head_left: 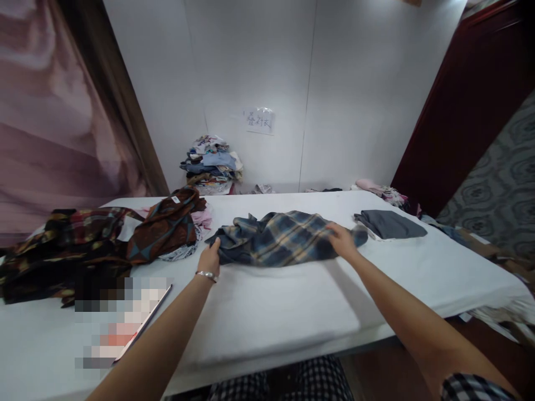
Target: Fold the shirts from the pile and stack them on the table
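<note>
Cloth [288, 240] in blue and tan plaid stretches over the middle of the white tabletop [284, 306]. The person's left hand [209, 256] is clamped on its left end; the right hand [343, 241] grips it near the other. I see folded gray fabric [395, 224] to the right, brown patterned clothing [161, 229] heaped left, and 1 paper sign [259, 121] behind.

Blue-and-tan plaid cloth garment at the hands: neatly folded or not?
Not neatly folded: the blue-and-tan plaid cloth garment is bunched, with crumpled folds at the left hand and an uneven outline.
</note>
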`<state>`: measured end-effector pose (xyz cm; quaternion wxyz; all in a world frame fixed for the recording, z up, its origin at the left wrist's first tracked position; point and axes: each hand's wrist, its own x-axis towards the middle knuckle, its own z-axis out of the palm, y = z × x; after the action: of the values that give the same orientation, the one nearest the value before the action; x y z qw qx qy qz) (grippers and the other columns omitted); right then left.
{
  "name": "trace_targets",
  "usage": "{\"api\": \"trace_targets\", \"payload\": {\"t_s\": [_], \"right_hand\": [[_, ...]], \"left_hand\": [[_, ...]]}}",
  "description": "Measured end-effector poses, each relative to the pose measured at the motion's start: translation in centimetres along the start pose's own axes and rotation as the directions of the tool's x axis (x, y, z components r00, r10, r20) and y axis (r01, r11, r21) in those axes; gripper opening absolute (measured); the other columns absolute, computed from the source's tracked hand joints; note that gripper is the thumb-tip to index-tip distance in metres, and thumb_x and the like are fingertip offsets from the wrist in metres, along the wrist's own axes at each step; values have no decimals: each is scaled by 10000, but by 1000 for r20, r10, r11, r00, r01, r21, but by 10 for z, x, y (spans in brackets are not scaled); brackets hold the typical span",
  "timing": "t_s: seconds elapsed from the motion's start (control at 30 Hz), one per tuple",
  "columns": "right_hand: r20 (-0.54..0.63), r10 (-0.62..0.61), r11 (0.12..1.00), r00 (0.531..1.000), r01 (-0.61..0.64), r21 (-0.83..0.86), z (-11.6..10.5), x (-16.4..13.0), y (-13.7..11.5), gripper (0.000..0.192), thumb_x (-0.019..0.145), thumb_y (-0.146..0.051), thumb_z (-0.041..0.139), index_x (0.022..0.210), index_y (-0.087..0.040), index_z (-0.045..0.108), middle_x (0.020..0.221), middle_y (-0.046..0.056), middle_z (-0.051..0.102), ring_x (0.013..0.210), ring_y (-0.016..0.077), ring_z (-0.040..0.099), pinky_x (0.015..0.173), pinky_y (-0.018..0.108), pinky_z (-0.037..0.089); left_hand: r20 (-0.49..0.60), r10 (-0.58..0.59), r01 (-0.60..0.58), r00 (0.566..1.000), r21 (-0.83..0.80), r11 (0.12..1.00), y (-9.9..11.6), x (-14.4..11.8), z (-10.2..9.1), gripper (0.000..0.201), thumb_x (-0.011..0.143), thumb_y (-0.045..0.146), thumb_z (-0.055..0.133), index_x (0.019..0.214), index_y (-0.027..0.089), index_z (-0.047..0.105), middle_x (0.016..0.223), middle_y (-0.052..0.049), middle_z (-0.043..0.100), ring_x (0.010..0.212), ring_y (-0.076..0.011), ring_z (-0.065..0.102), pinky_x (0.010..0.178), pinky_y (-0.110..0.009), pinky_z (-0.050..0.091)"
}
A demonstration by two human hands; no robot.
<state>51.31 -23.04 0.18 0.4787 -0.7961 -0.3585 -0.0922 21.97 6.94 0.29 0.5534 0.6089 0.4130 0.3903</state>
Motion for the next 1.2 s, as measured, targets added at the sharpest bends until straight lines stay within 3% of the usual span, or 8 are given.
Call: {"api": "trace_targets", "payload": {"t_s": [0.13,0.37,0.53,0.73,0.83,0.93,1.1,1.2], "right_hand": [[279,-157,983,947,122,136,61,-9,-52,385,732,-181,512,1078,-218,676,1166,63,658,1046,227,598,943,420,466],[505,-253,951,825,307,-26,118,12,-113,563,737,-94,510,1294,-163,545,1366,103,519,1285,228,432,1088,389,333],[697,-139,811,703,485,-328,139,36,-127,581,738,-27,469,1298,-170,535,1477,118,382,1399,298,242,1067,506,296],[725,-265,715,636,634,-295,98,45,-117,222,760,-122,516,895,-175,684,1091,112,661,1193,277,478,1089,493,191],[754,-360,670,549,715,-201,54,18,-115,177,830,-218,484,790,-193,654,783,61,662,808,206,578,1030,439,278],[833,-334,696,441,711,-97,17,-33,-118,200,871,-254,449,830,-196,635,781,64,651,755,197,573,810,336,401],[931,-221,885,291,461,66,-2,-88,-116,126,826,-249,537,839,-215,657,798,17,662,752,169,599,679,258,402],[906,-162,975,392,205,86,8,-75,-107,191,821,-314,557,914,-216,692,827,13,678,728,162,604,646,250,426]], "left_hand": [[37,-42,46,998,-134,990,4,-30,6,403,886,417,437,1133,151,611,949,-92,721,893,-215,667,839,-349,516],[359,156,-204,920,99,974,3,-88,-15,307,706,427,585,874,184,667,782,-19,675,777,-199,609,716,-286,493],[422,-72,50,904,62,997,0,-90,-18,191,541,195,551,716,183,627,618,18,612,613,-149,563,584,-252,450],[380,-278,405,882,-310,860,7,-67,-31,293,492,123,553,775,173,606,652,-2,660,643,-166,633,592,-275,495],[386,-386,529,838,-402,747,7,-60,-38,264,497,124,550,751,184,582,638,-19,676,645,-206,662,601,-332,530],[454,-387,560,803,-351,751,3,-63,-39,278,493,121,562,760,183,606,668,-44,700,669,-231,681,603,-340,539],[623,-320,510,714,-149,847,6,-71,-24,308,642,383,686,873,181,673,848,-98,734,879,-278,683,728,-362,541],[550,-286,329,785,22,944,12,-74,-9,299,586,395,760,795,196,683,828,-86,733,864,-273,674,737,-343,525]]}}
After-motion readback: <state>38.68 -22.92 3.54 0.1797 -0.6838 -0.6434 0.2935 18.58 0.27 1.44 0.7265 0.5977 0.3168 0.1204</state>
